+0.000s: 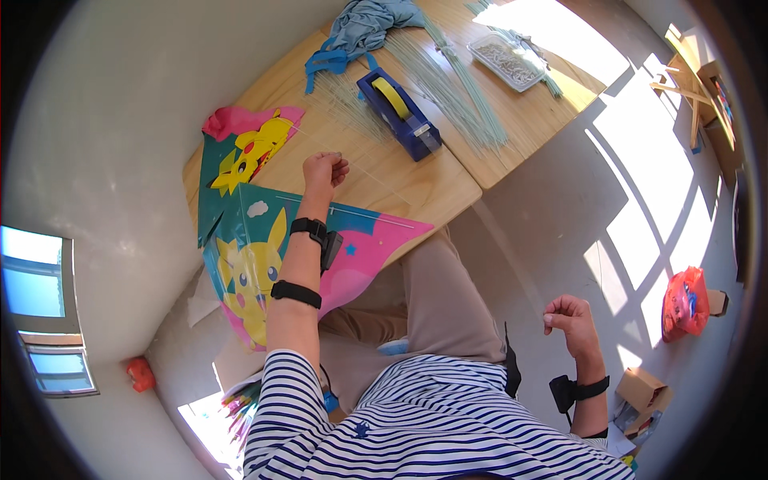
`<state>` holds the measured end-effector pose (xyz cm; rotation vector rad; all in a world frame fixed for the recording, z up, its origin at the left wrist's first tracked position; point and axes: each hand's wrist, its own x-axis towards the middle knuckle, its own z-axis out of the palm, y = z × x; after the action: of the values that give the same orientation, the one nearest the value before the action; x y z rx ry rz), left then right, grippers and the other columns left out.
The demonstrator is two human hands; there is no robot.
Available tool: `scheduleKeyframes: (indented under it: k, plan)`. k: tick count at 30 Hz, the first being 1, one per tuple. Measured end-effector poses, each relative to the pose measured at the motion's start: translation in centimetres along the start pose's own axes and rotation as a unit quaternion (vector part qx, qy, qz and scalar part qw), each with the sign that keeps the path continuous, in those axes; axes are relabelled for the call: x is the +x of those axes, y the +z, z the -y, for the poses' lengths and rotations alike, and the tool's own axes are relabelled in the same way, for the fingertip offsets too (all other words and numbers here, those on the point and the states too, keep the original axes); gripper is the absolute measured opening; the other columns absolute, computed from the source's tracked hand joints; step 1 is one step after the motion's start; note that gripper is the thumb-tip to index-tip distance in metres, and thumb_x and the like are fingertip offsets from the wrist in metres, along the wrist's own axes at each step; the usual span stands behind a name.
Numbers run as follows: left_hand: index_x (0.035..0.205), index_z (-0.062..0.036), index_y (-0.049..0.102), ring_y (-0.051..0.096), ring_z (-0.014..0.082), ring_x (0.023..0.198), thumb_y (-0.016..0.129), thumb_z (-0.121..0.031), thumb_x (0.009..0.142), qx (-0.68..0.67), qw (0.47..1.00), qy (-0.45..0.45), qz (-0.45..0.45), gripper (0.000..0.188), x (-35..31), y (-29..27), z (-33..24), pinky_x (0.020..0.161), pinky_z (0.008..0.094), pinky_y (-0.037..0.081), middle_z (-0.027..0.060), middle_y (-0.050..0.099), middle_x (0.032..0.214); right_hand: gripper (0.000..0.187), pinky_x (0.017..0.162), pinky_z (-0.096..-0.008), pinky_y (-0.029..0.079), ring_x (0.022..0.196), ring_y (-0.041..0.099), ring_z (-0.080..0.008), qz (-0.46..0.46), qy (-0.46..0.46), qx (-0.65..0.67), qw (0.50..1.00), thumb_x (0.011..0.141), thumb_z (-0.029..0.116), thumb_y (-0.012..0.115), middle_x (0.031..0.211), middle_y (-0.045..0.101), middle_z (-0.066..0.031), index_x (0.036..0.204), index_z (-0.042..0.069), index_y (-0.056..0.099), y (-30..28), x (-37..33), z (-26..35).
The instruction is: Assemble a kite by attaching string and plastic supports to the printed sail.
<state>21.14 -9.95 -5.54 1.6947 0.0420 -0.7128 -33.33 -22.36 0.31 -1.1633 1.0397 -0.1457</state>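
Observation:
My left hand (326,171) is closed, its fingers curled above the wooden table; whether anything thin is in them I cannot make out. Beneath my left forearm lies a printed kite (264,264), teal and pink with a yellow cartoon figure, draping over the table's near edge toward my lap. A thin white rod (376,214) runs along its upper edge. Behind it is another printed kite (252,152), partly covered. My right hand (570,320) is held out to the right above the floor, thumb against bent fingers; what it pinches, if anything, is too small to see.
A blue tape dispenser (404,120) with yellow tape stands beyond my left hand. Bundles of thin pale rods (456,88), a clear tray (506,62) of small pieces and a blue cloth (368,28) lie farther back. A red bag (685,304) sits on the floor at right.

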Motion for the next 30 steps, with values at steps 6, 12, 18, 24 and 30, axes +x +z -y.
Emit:
scheduleKeyframes:
  k: [6,12,18,24,30]
  plan:
    - [0.096,0.0003,0.061,0.067,0.0183,0.064,0.063,-0.003,0.087,-0.043,0.996,0.069,-0.022,0.010,4.7,0.7,-1.1,0.053,0.0259,0.050,0.0102,0.068,0.081,0.005,0.060,-0.0275,0.051,0.059,0.061,-0.0149,-0.024,0.029,-0.012,0.999,0.076,-0.004,0.064,0.069,0.062,-0.0057,0.081,-0.002,0.064,-0.3,0.7,0.0]
    - [0.096,-0.0007,0.061,0.067,0.0174,0.066,0.065,-0.004,0.085,-0.078,0.987,0.143,-0.015,0.012,-0.5,5.1,0.5,0.058,0.0247,0.052,0.0079,0.067,0.083,0.005,0.061,-0.0275,0.051,0.061,0.061,-0.0150,-0.033,0.049,-0.024,0.998,0.078,-0.004,0.064,0.070,0.062,-0.0057,0.082,-0.002,0.063,-0.3,1.6,-0.7]
    - [0.099,-0.0045,0.060,0.067,0.0207,0.083,0.068,-0.008,0.088,-0.288,0.947,-0.080,0.121,0.014,-8.1,13.2,2.0,0.078,0.0351,0.055,0.0090,0.067,0.091,0.005,0.061,-0.0267,0.051,0.061,0.061,-0.0142,-0.012,0.030,-0.007,0.999,0.079,-0.005,0.063,0.071,0.062,-0.0051,0.083,-0.002,0.063,-0.4,2.6,-1.6]
    - [0.096,-0.0063,0.060,0.064,0.0228,0.086,0.070,-0.011,0.089,-0.463,0.866,-0.175,0.072,0.013,-8.3,17.0,2.6,0.086,0.0426,0.052,0.0065,0.063,0.092,0.005,0.062,-0.0267,0.051,0.061,0.061,-0.0138,-0.003,0.006,-0.009,1.000,0.080,-0.006,0.064,0.072,0.063,-0.0046,0.084,-0.002,0.063,-0.9,2.6,-2.1]
    - [0.092,-0.0072,0.060,0.065,0.0219,0.083,0.066,-0.010,0.091,-0.506,0.841,-0.187,0.045,0.007,-7.7,17.9,2.5,0.085,0.0447,0.053,0.0057,0.064,0.088,0.006,0.062,-0.0272,0.051,0.062,0.061,-0.0143,0.002,0.000,-0.006,1.000,0.080,-0.004,0.064,0.071,0.063,-0.0049,0.085,-0.001,0.064,-1.1,3.0,-2.9]
